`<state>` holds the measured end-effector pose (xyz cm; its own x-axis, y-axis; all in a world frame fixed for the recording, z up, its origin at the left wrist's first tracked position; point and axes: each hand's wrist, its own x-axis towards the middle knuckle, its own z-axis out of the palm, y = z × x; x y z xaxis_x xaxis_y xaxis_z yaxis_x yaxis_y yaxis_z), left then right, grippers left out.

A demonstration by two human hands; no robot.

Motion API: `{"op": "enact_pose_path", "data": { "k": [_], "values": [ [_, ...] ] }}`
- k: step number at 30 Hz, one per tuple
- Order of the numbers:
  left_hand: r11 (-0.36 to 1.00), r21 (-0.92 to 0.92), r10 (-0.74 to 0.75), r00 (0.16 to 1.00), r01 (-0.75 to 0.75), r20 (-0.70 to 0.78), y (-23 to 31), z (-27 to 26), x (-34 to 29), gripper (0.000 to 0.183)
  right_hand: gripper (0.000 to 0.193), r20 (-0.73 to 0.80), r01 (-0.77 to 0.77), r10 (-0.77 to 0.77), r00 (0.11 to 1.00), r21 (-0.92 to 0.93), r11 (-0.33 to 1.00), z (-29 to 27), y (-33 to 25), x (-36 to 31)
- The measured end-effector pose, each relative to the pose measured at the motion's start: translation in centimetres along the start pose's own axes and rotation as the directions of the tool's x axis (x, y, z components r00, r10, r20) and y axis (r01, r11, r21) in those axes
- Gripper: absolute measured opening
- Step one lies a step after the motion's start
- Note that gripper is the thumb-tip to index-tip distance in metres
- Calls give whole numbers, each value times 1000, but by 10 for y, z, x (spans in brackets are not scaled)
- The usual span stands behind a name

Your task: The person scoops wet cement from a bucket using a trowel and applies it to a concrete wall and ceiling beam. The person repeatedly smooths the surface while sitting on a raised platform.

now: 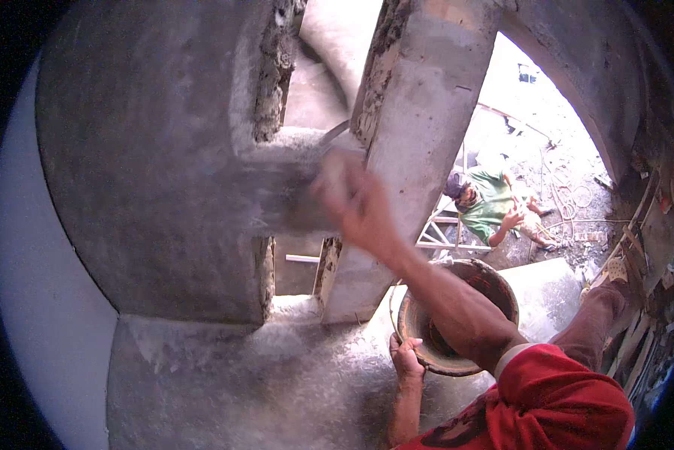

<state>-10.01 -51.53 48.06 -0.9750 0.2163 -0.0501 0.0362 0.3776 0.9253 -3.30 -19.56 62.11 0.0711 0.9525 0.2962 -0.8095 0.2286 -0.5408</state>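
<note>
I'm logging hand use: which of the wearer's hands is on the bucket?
The left hand, lower in the picture, gripping the bucket by its rim. The right hand, motion-blurred, is up by the wall instead.

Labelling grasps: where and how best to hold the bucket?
Probably the near-left rim, pinched from both faces, coming from the lower left. The round bucket opens toward the camera, leaving that edge exposed; the left hand grips there, while the right forearm crosses the opening.

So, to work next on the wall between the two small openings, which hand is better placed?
Probably the right hand: it is at the grey wall there, though blur hides its grip. The left hand holds the bucket, lower down.
</note>
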Motion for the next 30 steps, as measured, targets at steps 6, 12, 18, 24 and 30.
{"op": "enact_pose_path", "data": {
  "k": [6, 12, 18, 24, 30],
  "values": [
    [988, -142, 64, 997, -58, 37, -14, 10, 10, 40, 69, 413, -48, -99, 905, 331, 943, -11, -54, -68],
    [995, 35, 89, 988, -94, 125, 22, 32, -12, 38, 55, 623, -51, 61, 780, -35, 998, -114, -38, -84],
    [992, -126, 30, 979, -5, 199, 29, 54, -18, 36, 40, 665, -427, 453, 594, -217, 878, -222, -71, -85],
    [993, -119, 43, 971, -15, 233, 34, 65, -31, 34, 46, 429, -546, 528, 733, -92, 832, -157, -62, -44],
    [1000, -20, 22, 985, -18, 174, 29, 52, -40, 34, 42, 771, -842, 353, 530, 527, 114, -83, -9, 50]
  ]
}}
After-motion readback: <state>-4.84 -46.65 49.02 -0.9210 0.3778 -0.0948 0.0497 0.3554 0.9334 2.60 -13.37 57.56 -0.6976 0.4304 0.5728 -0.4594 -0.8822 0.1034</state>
